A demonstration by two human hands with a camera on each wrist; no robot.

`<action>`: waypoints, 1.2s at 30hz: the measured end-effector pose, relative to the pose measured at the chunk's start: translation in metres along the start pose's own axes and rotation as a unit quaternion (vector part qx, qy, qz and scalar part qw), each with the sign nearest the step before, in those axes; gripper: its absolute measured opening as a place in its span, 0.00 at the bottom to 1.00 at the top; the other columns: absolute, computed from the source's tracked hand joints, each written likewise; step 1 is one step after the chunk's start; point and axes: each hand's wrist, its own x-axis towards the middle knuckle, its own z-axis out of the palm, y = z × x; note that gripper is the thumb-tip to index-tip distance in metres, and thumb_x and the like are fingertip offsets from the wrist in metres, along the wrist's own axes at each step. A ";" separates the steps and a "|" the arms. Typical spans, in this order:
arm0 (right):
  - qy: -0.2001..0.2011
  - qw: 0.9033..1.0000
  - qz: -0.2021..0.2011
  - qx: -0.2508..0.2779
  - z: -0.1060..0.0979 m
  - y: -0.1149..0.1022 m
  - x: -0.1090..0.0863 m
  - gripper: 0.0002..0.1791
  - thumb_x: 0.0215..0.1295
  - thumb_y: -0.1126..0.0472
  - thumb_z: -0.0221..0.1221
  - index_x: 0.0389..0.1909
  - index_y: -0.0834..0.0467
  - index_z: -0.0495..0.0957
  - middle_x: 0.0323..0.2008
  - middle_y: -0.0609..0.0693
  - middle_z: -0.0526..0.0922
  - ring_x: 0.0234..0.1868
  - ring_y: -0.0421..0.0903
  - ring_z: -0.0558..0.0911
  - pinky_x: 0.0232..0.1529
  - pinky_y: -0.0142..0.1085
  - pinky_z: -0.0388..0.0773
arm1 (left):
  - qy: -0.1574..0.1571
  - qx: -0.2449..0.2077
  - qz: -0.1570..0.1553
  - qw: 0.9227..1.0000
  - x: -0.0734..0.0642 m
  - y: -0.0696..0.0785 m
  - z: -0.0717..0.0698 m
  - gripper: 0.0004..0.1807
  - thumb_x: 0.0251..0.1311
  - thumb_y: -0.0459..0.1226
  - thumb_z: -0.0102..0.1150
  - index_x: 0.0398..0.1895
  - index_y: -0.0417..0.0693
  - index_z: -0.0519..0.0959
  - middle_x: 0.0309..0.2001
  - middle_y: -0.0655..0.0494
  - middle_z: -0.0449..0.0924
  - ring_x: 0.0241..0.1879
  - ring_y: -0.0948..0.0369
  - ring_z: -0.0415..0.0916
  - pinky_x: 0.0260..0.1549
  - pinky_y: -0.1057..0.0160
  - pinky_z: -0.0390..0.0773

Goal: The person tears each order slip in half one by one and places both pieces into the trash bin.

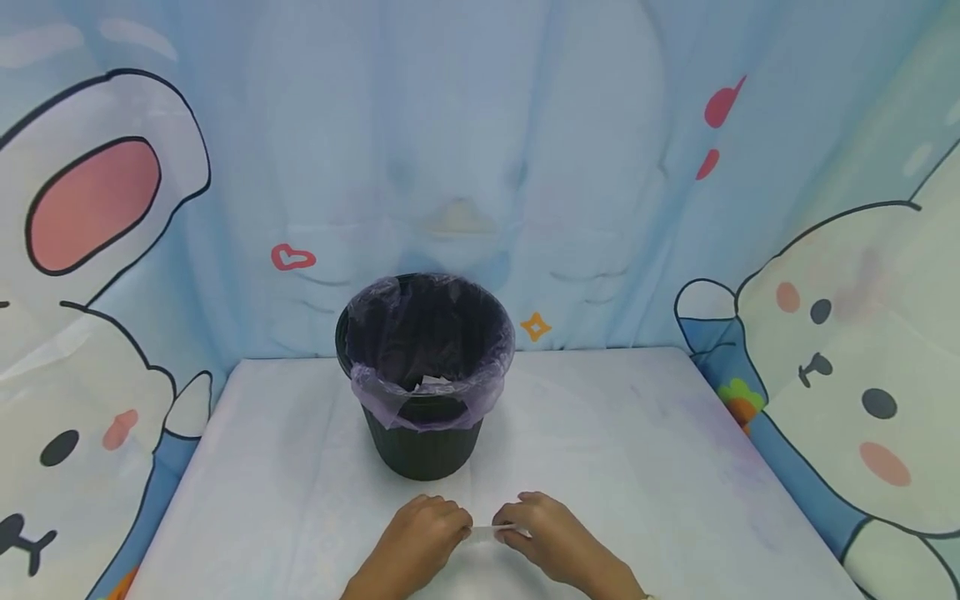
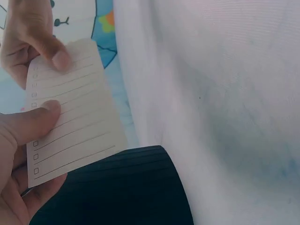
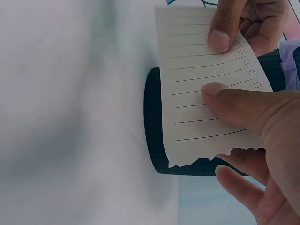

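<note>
Both hands pinch one small sheet of lined checklist paper (image 2: 82, 122), held low in front of the bin. My left hand (image 1: 422, 533) grips one end, its thumb flat on the printed face and fingers behind. At the other end, my right hand (image 1: 557, 542) pinches the sheet the same way. In the right wrist view, the paper (image 3: 187, 112) shows a ragged torn edge beside the right hand, and a row of small checkboxes runs down one side. From the head view the sheet appears nearly edge-on between the fingertips.
A black bin (image 1: 423, 454) stands just beyond the hands, lined with a translucent purple bag (image 1: 378, 400). White paper scraps (image 1: 433, 382) lie inside it. A white cloth covers the table (image 1: 637, 467); a blue cartoon curtain (image 1: 465, 125) hangs behind and at the sides.
</note>
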 end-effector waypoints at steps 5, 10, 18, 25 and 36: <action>-0.047 0.999 -0.012 0.012 0.003 -0.005 0.002 0.15 0.68 0.50 0.63 0.47 0.55 0.87 0.42 0.38 0.89 0.45 0.32 0.86 0.61 0.55 0.76 | -0.028 -0.004 -0.007 1.000 0.001 0.002 -0.001 0.04 0.54 0.37 0.72 0.31 0.56 0.86 0.29 0.69 0.85 0.28 0.74 0.75 0.31 0.75 0.73; -0.068 0.997 -0.032 -0.006 0.004 -0.010 0.003 0.15 0.75 0.51 0.55 0.45 0.53 0.88 0.39 0.34 0.89 0.44 0.28 0.85 0.62 0.59 0.73 | -0.044 0.002 -0.006 0.999 0.000 0.003 0.000 0.04 0.52 0.37 0.73 0.30 0.56 0.86 0.28 0.70 0.84 0.26 0.75 0.72 0.30 0.75 0.71; -0.050 0.996 -0.051 -0.049 0.003 -0.015 0.004 0.09 0.73 0.56 0.58 0.41 0.52 0.87 0.33 0.33 0.88 0.38 0.25 0.83 0.61 0.57 0.74 | -0.068 0.014 -0.002 0.998 -0.001 0.002 -0.002 0.02 0.52 0.39 0.73 0.28 0.56 0.88 0.26 0.70 0.84 0.23 0.75 0.69 0.27 0.75 0.69; -0.046 0.996 -0.060 -0.036 0.003 -0.016 0.006 0.09 0.72 0.58 0.60 0.40 0.53 0.88 0.34 0.35 0.89 0.39 0.26 0.84 0.59 0.57 0.75 | -0.093 0.001 -0.009 0.996 -0.001 0.002 -0.003 0.01 0.54 0.39 0.72 0.30 0.56 0.89 0.26 0.69 0.86 0.22 0.77 0.70 0.26 0.75 0.70; -0.050 0.981 -0.044 0.180 0.000 -0.004 0.003 0.12 0.74 0.60 0.56 0.42 0.57 0.89 0.37 0.39 0.89 0.38 0.28 0.83 0.47 0.37 0.83 | 0.066 0.036 0.069 0.995 -0.009 0.000 0.000 0.11 0.43 0.33 0.77 0.26 0.58 0.86 0.26 0.73 0.86 0.24 0.75 0.74 0.34 0.73 0.74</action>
